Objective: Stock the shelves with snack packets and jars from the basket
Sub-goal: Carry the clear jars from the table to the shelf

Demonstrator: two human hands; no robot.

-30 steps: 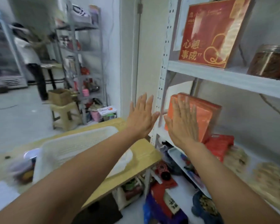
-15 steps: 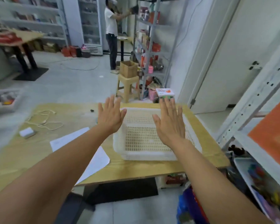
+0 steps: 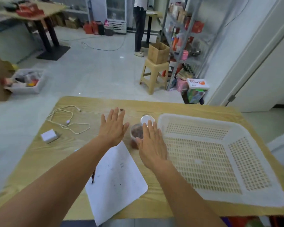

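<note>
- Jar, clear with brown contents, stood upright near the middle of the tabletop. It was just beside the left rim of the white mesh basket and partly hidden by the right hand.
- Both forearms reached forward from the near edge, roughly parallel, with palms facing down above the wood.
- The left hand hovered just left of the jar, past the far corner of a paper sheet.
- The right hand was over the jar's right side, its wrist beside the basket's left rim.
- The basket filled the right half of the tabletop, and its rims ran close to the right and near edges.
- A clear round lid or jar top (which of the two could not be told) sat just beyond the jar, toward the far edge.
- A small dark object lay near the left hand's fingertips.
- A looped white cable and a white charger block lay toward the left edge, with bare wood between them and the left hand.
- The sheet lay between the forearms and overhung the near edge.
- Both hands were flat, with fingers straight and slightly spread, and neither gripped anything.
- The two hands were apart, with the jar between them.
- Whether the right fingers touched the jar could not be told.
</note>
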